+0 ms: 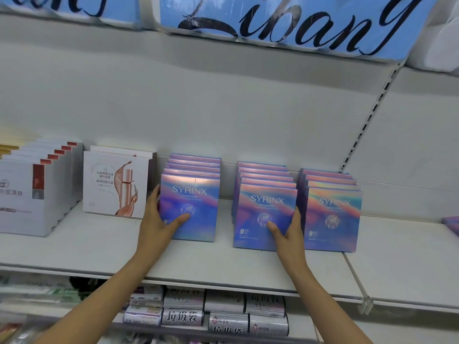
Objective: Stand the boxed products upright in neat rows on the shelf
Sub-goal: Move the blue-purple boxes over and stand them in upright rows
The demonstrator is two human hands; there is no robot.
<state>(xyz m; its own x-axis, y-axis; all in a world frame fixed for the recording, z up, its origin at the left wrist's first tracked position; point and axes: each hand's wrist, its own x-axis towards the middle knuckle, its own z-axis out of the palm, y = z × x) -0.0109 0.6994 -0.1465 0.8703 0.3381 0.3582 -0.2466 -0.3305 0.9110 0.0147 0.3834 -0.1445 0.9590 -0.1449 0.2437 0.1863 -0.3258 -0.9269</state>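
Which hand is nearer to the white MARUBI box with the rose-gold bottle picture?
Left. The left hand grips the left SYRINX row beside the white MARUBI box; the right hand holds the middle row, farther away.

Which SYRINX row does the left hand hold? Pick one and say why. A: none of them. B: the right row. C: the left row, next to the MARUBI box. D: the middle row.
C. The left hand grips the front box of the left SYRINX row, thumb across its face, beside the MARUBI box; the right hand holds the middle SYRINX row.
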